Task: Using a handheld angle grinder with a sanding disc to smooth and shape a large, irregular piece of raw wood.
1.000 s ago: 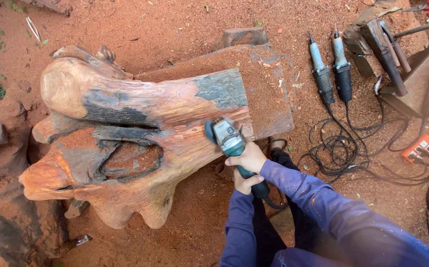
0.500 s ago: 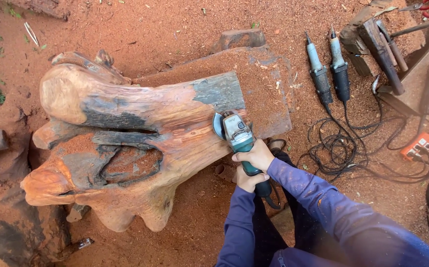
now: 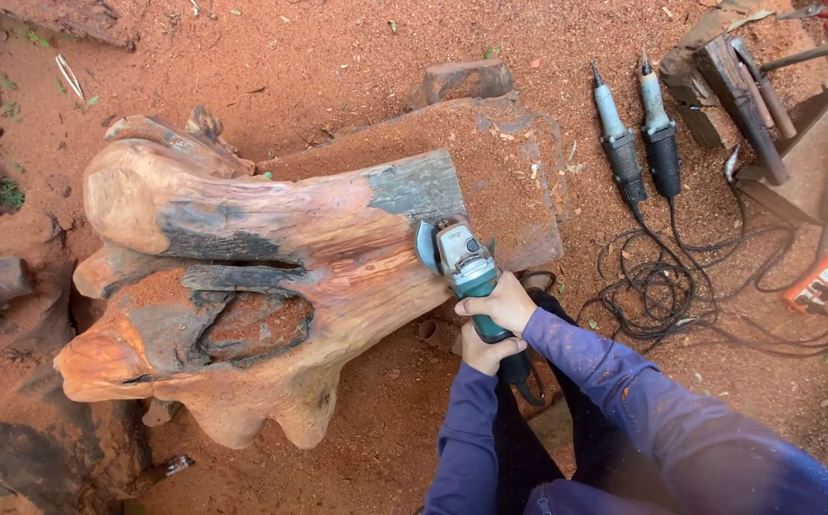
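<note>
While both hands, right [image 3: 501, 305] ahead of left [image 3: 483, 351], clamp the grinder [image 3: 466, 272], its disc meets the heavy, rigid log [image 3: 271, 277].

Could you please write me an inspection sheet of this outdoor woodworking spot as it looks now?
Surface: bare red earth ground covered in sawdust.
Job's things: large gnarled reddish-brown tree stump lying on its side; teal-bodied angle grinder with its disc at the stump's right end.
Clutter: two slim grey-and-black power tools lying side by side; wooden blocks behind the stump.
Grippers: right hand grips the grinder body, left hand its rear handle.
Cables: tangled black cords running to an orange power strip.
Surroundings: wooden frame, upper right.
</note>
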